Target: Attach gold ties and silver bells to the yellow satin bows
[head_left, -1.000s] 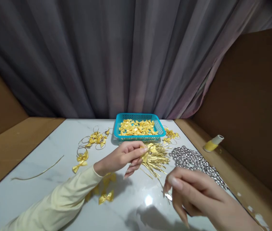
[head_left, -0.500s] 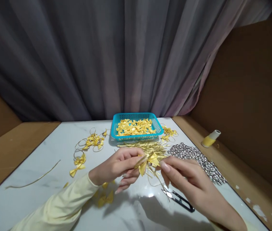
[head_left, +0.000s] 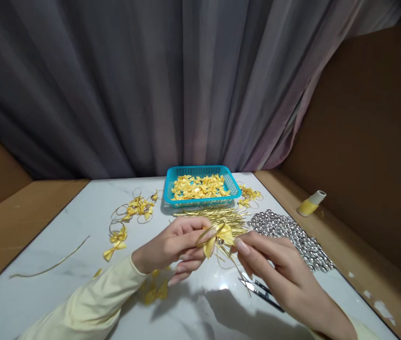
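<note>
Between my two hands, above the table, is a yellow ribbon bow (head_left: 224, 233) with a loop of gold cord (head_left: 207, 232) and a small silver bead at its middle. My left hand (head_left: 182, 245) pinches the bow and its loop between thumb and forefinger, the other fingers curled below. On the other side, my right hand (head_left: 274, 264) grips the bow's right tip between thumb and forefinger. Under my right hand, partly hidden by it, lie black-handled thread snips (head_left: 262, 293). A pile of gold cord pieces (head_left: 221, 217) lies just behind the bow.
A blue basket (head_left: 202, 203) of yellow bows stands at the back. Silver beads (head_left: 292, 236) are heaped on the right, near a yellow-and-white spool (head_left: 311, 204). Looped bows (head_left: 138, 208) lie on the left, with a single gold cord (head_left: 51, 260) farther out.
The bow has turned slightly in my fingers, so its cord loop shows rounder. My right hand has shifted slightly left and covers more of the snips' handle.
</note>
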`<state>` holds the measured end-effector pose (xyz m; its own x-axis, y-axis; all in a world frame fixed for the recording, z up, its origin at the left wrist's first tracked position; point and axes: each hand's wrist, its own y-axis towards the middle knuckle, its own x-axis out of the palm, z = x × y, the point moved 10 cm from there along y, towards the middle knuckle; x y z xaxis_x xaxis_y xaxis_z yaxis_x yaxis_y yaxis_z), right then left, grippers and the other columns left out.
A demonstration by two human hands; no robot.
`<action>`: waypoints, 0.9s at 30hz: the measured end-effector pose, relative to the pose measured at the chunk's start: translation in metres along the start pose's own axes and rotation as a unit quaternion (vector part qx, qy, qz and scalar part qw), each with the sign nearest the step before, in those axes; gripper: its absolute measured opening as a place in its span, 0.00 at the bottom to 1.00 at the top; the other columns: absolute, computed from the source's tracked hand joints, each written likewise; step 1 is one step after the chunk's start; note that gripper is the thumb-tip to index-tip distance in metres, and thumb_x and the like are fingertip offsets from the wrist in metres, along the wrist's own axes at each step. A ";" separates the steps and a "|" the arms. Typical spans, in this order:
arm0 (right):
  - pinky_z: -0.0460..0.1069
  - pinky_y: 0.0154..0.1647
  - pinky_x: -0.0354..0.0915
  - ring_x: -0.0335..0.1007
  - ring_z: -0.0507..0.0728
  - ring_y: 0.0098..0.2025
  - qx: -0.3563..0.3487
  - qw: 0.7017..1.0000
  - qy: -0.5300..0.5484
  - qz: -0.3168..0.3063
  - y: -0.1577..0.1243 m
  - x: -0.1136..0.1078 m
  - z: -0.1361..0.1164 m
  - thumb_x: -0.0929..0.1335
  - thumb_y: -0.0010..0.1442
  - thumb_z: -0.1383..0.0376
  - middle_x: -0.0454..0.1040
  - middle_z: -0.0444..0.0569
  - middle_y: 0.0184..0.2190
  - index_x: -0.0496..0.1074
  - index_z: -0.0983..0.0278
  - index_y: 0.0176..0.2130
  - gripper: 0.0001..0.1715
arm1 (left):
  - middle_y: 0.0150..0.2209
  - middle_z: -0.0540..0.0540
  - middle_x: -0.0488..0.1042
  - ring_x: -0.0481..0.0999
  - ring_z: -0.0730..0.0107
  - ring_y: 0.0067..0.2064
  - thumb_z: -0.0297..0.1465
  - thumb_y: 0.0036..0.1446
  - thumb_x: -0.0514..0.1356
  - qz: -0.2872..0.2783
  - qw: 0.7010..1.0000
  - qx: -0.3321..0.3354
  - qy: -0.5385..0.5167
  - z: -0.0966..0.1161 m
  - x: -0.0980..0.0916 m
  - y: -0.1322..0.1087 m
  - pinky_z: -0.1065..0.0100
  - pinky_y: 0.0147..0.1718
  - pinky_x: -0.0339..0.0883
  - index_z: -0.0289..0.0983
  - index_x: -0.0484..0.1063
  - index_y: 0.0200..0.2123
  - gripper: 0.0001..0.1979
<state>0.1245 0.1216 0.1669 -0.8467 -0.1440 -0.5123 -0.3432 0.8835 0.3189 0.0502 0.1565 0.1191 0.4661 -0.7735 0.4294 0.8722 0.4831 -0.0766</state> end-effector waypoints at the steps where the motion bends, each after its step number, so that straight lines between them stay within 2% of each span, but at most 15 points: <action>1: 0.45 0.24 0.50 0.53 0.47 0.21 -0.002 1.000 0.001 0.002 0.000 0.000 0.000 0.56 0.65 0.64 0.57 0.40 0.20 0.55 0.64 0.24 0.17 | 0.14 0.59 0.52 0.50 0.85 0.11 0.32 0.61 0.50 0.000 1.000 0.001 -0.002 0.000 0.000 0.000 0.85 0.07 0.53 0.37 0.62 0.28 0.09; 27: 0.46 0.25 0.50 0.53 0.48 0.22 0.003 1.000 -0.004 0.021 -0.002 0.003 0.003 0.55 0.66 0.64 0.57 0.41 0.20 0.55 0.64 0.24 0.19 | 0.14 0.59 0.52 0.50 0.84 0.11 0.32 0.60 0.51 0.010 1.000 -0.001 0.004 -0.002 -0.004 -0.001 0.84 0.06 0.53 0.37 0.60 0.26 0.10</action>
<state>0.1239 0.1206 0.1625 -0.8572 -0.1034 -0.5044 -0.3049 0.8914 0.3354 0.0476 0.1580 0.1162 0.4848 -0.7669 0.4205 0.8629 0.4979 -0.0869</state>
